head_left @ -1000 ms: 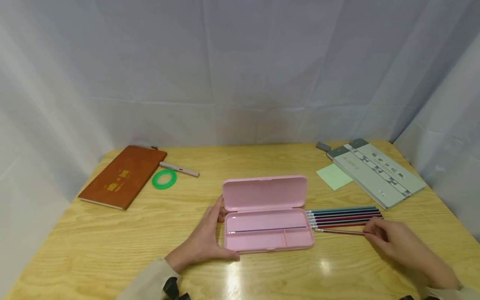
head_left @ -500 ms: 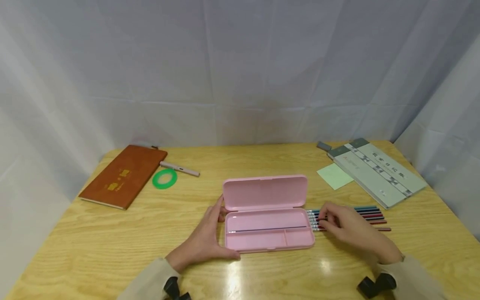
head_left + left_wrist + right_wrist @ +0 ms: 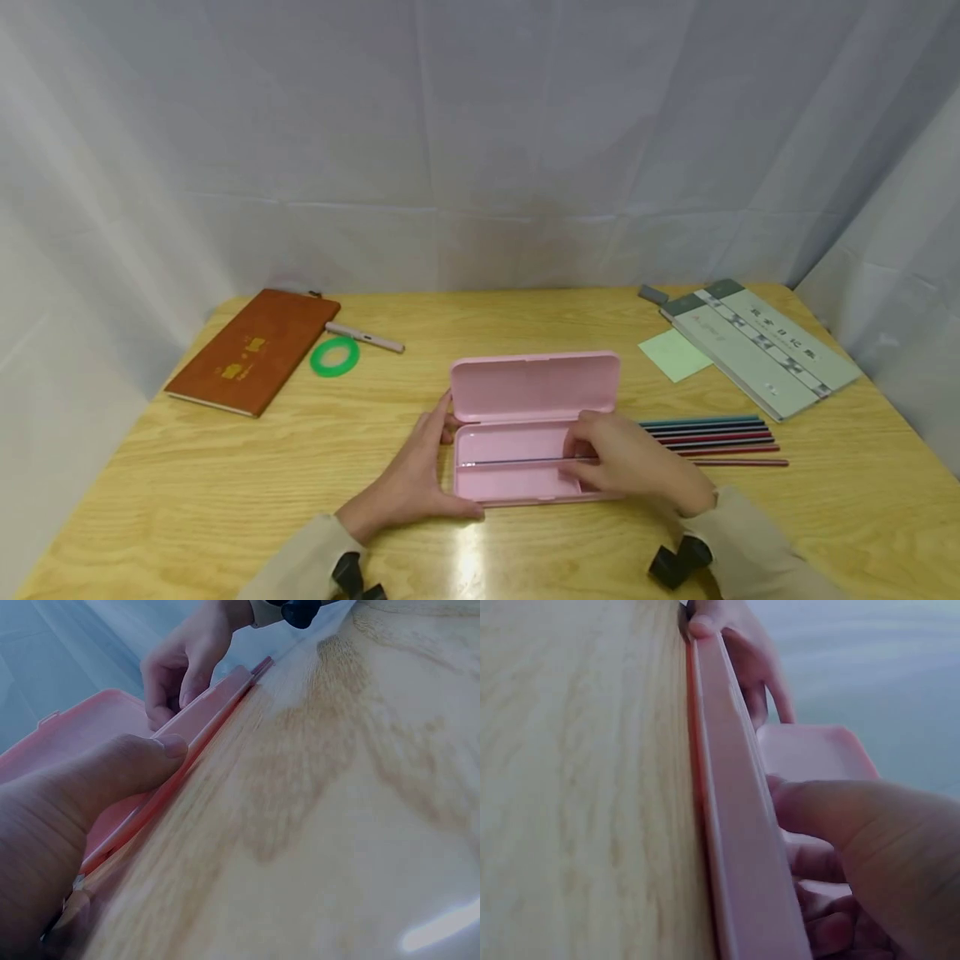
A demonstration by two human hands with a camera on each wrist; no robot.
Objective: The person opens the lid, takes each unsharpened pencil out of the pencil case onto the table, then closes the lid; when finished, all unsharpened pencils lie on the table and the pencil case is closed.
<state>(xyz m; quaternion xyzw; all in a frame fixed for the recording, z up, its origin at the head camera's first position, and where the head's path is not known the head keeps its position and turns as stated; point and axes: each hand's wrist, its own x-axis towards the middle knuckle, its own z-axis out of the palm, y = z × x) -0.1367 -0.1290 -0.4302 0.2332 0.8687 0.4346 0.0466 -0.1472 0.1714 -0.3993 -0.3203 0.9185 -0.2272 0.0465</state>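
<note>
A pink pencil case lies with its lid raised in the middle of the table. One dark pencil rests lengthwise inside it. My left hand grips the case's left end, thumb along the front edge and fingers behind. My right hand reaches into the case's right half, thumb and index finger on either side of the pencil; whether they pinch it is unclear. In the right wrist view, the case wall partly hides those fingers. Several pencils lie in a row to the right, their eraser ends covered by the right hand.
Back left are a brown notebook, a pale pen and a green tape ring. Back right hold a grey-green book, a light green paper square and a grey eraser. A pale curtain hangs behind the table.
My right hand has let go of the red pencil at the row's front, leaving it beside the others, and moved left into the case. My left hand has stayed on the case.
</note>
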